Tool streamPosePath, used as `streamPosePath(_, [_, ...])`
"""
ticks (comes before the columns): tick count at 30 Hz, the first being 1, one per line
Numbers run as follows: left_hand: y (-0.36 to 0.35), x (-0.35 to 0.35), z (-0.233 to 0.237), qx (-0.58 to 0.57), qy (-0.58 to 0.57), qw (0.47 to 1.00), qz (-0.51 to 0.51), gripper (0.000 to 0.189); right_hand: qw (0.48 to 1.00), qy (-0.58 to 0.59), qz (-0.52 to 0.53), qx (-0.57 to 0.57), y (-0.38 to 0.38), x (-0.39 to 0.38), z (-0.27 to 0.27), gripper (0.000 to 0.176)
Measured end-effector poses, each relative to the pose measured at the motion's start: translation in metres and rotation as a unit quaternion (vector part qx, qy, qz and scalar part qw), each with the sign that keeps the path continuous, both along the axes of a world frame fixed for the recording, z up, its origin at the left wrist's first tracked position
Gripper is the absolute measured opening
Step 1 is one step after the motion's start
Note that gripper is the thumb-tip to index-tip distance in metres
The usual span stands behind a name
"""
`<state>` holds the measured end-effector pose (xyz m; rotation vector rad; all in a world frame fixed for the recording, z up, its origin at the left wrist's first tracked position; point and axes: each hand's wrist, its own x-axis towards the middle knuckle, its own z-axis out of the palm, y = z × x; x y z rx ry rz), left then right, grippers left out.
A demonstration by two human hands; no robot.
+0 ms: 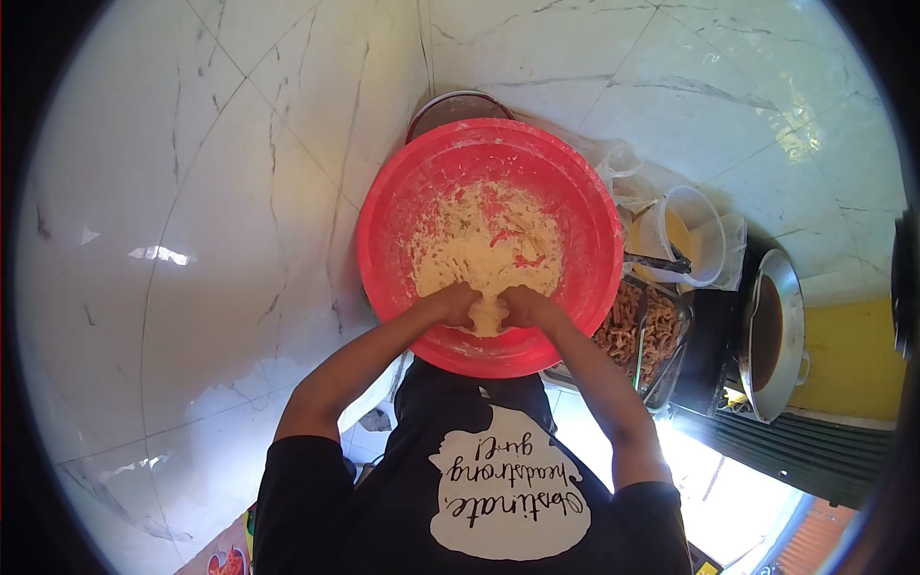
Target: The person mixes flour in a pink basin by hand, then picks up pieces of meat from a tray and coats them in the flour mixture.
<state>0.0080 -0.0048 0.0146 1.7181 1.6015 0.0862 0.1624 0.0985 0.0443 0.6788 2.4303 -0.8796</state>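
Observation:
A wide red basin (383,201) holds pale yellow, crumbly dough (479,235) spread over its bottom, with loose flour around it. At the near side of the basin, my left hand (458,305) is closed, its fingers sunk in the dough. My right hand (522,307) is a short way to its right, also curled into the dough. A smoother lump of dough shows between the two hands. My fingertips are hidden.
A sieve-like round rim (458,103) shows behind the basin. To the right stand a clear plastic tub (704,240) with yellowish contents, a tray of brown fried strips (656,331) with tongs, and a large metal pan (788,335) of dark liquid. Tiled walls (249,172) enclose the corner.

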Motion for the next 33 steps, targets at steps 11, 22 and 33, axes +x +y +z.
streamPosePath(11, [0.001,-0.007,0.002,-0.002,-0.042,0.999,0.001,0.047,1.000,-0.007,-0.016,-0.014,0.014,0.002,-0.018,0.036])
streamPosePath(22, [0.003,-0.007,-0.012,-0.119,-0.106,0.986,0.047,0.045,0.998,0.004,-0.008,-0.065,0.002,0.003,-0.011,0.036])
streamPosePath(33, [0.003,0.003,-0.010,-0.124,-0.130,0.984,-0.012,0.035,0.995,-0.031,0.032,-0.085,-0.003,-0.001,-0.005,0.038])
